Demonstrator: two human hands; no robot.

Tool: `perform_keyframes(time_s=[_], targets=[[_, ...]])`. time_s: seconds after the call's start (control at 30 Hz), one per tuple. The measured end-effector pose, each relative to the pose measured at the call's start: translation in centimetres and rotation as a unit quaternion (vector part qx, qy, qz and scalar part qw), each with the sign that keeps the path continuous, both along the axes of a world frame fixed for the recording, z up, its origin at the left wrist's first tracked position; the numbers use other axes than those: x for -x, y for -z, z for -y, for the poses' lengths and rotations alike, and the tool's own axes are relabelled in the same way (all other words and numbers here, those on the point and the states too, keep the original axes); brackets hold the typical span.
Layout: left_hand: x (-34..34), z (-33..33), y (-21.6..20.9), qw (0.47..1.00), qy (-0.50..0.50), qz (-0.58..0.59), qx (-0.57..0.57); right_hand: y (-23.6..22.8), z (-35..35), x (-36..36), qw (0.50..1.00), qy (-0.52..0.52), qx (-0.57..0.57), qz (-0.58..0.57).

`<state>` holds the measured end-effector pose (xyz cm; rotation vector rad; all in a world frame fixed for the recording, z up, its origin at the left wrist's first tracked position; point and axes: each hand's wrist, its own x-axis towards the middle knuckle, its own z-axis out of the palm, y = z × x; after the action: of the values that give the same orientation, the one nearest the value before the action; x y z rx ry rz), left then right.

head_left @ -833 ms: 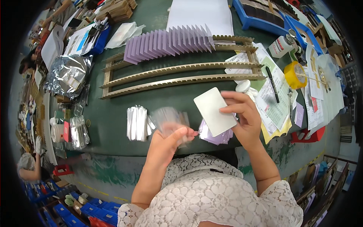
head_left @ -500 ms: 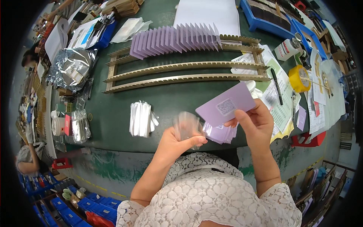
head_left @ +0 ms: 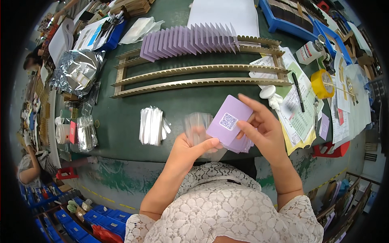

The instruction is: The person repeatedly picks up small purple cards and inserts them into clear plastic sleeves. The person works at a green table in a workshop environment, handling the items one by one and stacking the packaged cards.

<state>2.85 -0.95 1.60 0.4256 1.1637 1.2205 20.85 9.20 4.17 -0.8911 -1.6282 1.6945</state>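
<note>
A light purple card with a printed square code is gripped by my right hand, thumb on its face. My left hand holds clear plastic sleeves; its thumb is at the card's lower left corner. How many sleeves there are, I cannot tell. Below the card, near the table's front edge, lie more purple cards, partly hidden by it. To the left rests a pile of clear sleeves. Beyond my hands is a notched metal rack, with a row of purple cards standing in its far rails.
On the right are papers with a black pen, a yellow tape roll, a white bottle and a small white object. A silvery plastic bag sits on the left. Blue trays occupy the far right.
My right hand has brought the card down and left to my left thumb, and the card has turned more upright. The small white object behind it now shows fully.
</note>
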Motion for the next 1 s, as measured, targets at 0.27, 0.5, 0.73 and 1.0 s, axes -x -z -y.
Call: perform_keyframes(time_s=[0.27,0.5,0.73,1.0], targets=[[-1.6,-1.7,-0.3,0.998,-0.002,-0.053,-0.018,0.5,-0.3,-1.5,0.98,-0.055,-0.157,0.111],[0.8,-2.7,1.6,0.997,-0.065,-0.024,-0.028,1.0,-6.7,-3.3,0.911,-0.028,-0.351,0.215],[0.5,-2.5,0.2,0.999,-0.022,0.031,-0.018,1.7,-21.9,4.3,0.875,-0.105,-0.441,0.167],[2.0,-1.7,0.9,0.999,-0.038,0.025,-0.009,-1.4,-18.6,3.7,0.9,-0.155,-0.389,0.117]])
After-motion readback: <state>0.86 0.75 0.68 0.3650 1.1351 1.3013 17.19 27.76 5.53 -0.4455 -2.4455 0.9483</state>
